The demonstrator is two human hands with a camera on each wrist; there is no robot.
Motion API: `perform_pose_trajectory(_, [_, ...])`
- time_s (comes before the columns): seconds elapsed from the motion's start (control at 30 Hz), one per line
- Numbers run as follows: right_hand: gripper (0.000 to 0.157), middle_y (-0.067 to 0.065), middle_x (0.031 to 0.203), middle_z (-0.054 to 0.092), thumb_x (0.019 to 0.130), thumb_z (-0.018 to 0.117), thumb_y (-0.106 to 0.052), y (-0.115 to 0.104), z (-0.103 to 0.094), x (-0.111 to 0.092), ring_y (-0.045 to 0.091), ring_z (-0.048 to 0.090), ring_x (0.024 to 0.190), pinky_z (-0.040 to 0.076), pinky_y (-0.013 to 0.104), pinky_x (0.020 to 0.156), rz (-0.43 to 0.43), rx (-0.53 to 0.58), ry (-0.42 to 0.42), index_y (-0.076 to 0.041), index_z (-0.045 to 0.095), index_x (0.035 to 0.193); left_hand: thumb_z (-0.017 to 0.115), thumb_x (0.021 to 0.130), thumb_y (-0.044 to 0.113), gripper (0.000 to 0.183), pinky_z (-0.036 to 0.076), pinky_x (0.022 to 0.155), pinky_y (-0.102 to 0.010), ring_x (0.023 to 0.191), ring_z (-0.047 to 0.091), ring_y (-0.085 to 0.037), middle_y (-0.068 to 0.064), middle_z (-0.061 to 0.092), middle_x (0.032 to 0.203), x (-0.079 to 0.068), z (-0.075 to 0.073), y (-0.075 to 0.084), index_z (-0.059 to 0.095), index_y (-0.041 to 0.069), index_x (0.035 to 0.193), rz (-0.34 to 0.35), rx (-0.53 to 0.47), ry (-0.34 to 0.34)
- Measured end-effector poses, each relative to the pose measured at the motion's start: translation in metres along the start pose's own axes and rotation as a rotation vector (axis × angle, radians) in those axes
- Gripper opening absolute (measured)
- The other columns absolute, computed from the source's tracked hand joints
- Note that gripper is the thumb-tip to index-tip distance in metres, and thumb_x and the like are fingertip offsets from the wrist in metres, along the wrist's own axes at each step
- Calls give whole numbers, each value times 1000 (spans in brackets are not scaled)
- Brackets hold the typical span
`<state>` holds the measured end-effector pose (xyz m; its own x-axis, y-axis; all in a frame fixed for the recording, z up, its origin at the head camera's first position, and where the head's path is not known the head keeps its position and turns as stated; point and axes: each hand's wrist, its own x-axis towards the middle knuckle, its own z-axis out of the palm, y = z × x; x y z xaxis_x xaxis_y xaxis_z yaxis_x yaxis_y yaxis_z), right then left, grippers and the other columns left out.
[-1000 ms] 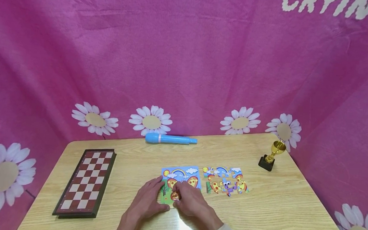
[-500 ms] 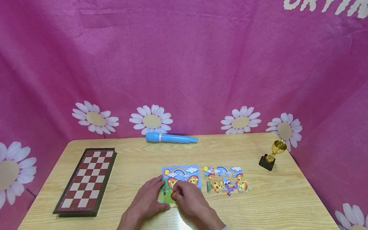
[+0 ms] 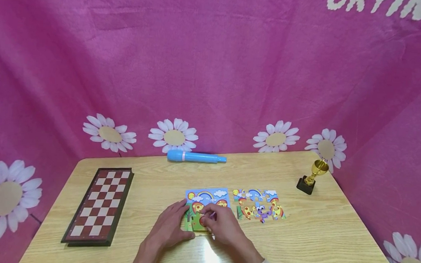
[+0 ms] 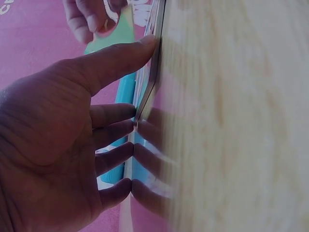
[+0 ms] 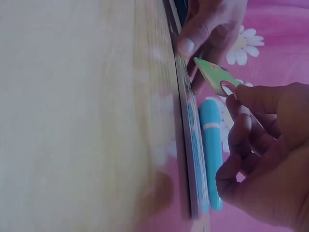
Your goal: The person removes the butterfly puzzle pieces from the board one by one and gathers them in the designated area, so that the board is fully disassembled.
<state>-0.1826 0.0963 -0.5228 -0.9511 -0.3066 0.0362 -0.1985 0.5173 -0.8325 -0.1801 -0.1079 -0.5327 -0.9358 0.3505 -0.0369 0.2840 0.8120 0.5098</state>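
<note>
A picture puzzle [image 3: 213, 195] with a sun, rainbow and pizza-winged butterfly lies at the front middle of the table. My left hand [image 3: 169, 226] rests along its left side. In the left wrist view the thumb [image 4: 123, 57] touches the puzzle's near edge, and the other fingertips reach the tabletop. Over the puzzle's lower part my right hand [image 3: 224, 224] pinches a green puzzle piece [image 5: 215, 76] between thumb and forefinger. In the right wrist view that piece is tilted and clear of the puzzle; its held corner is hidden by the fingers.
Several puzzle pieces [image 3: 260, 210] lie grouped right of the puzzle. A folding chessboard [image 3: 99, 205] is at the left, a blue toy microphone [image 3: 197, 157] at the back. A gold trophy cup [image 3: 312, 176] stands at the back right, before a pink flowered cloth [image 3: 212, 88].
My right hand has shifted a little to the right, and the green piece in it has come up tilted from the puzzle. The left hand stays in place.
</note>
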Motion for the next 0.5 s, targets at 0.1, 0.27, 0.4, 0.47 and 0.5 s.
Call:
perform_pose_trajectory(0.1, [7,-9,76,67,87,70,-18,5,-8,-3,0,58,64,48,18,59,11,4,3,-19,71,94,82,69,45,87,30,116,-51,140,36,-34,-11,39,153,0,-1,1,49,4,139,6,2,7])
perform_pose_trajectory(0.27, [6,-9,76,68,89,69,-20,14,-22,-11,0,59,66,49,17,61,35,-11,16,-19,72,93,82,69,46,87,30,116,-52,141,35,-34,-10,39,153,0,-2,2,49,5,139,-11,-11,-8])
perform_pose_trajectory(0.4, [5,-10,73,68,89,68,-21,22,-33,-20,0,59,65,47,17,60,64,-25,36,-16,70,86,82,70,45,88,29,116,-53,142,34,-35,-10,38,154,0,-1,3,48,5,140,-23,-18,-19])
perform_pose_trajectory(0.47, [5,-9,73,69,89,68,-18,26,-38,-24,1,60,65,48,17,59,80,-18,44,-15,70,86,82,70,45,88,29,116,-53,142,34,-35,-10,38,154,0,-1,3,48,5,140,-25,-17,-20])
perform_pose_trajectory(0.5, [5,-8,73,69,89,67,-17,28,-40,-26,2,61,65,48,17,60,89,-21,50,-14,70,86,82,70,45,88,29,116,-53,142,34,-35,-11,38,154,0,-1,3,48,4,140,-25,-17,-18])
